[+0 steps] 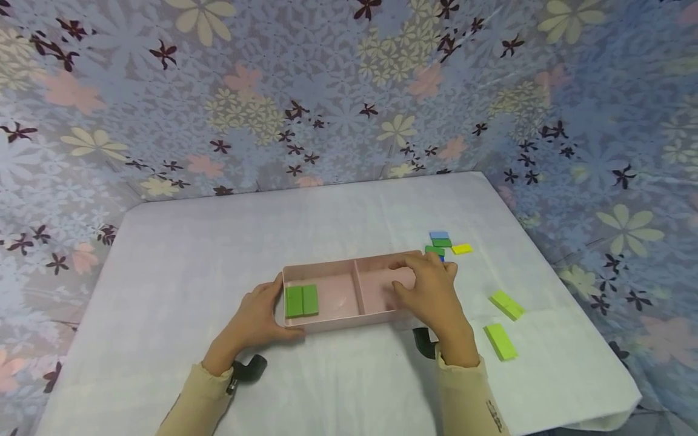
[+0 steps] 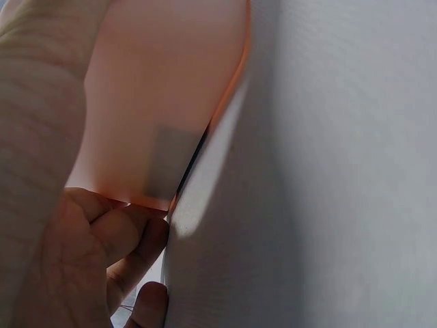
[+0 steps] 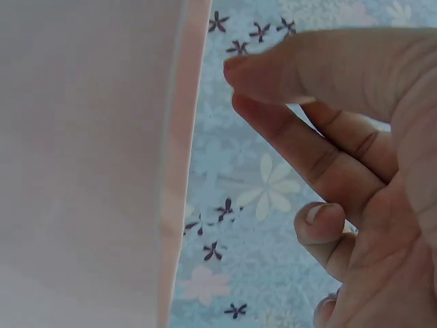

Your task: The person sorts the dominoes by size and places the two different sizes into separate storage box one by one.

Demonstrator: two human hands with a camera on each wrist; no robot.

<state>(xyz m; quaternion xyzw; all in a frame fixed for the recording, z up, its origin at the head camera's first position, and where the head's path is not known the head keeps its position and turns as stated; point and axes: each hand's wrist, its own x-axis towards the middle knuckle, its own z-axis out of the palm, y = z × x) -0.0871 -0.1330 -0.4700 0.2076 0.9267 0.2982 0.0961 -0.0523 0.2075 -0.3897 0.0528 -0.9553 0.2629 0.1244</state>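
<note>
A pink box (image 1: 337,297) with a divider lies across the middle of the table. Two green blocks (image 1: 302,301) lie side by side at the left end of its left compartment. My left hand (image 1: 260,315) grips that end, thumb along the front wall and fingers at the side wall; the left wrist view shows these fingers (image 2: 123,236) against the box. Over the right compartment is my right hand (image 1: 431,290), thumb and forefinger apart with nothing between them. In the right wrist view its fingers (image 3: 307,150) are bent loosely beside the box wall.
Two lime blocks (image 1: 500,341) lie right of the right hand. Beyond the box's far right corner are a light blue block (image 1: 438,235), green blocks (image 1: 442,243), a yellow block (image 1: 462,249) and a partly hidden dark blue one. A floral curtain (image 1: 327,91) hangs behind the table.
</note>
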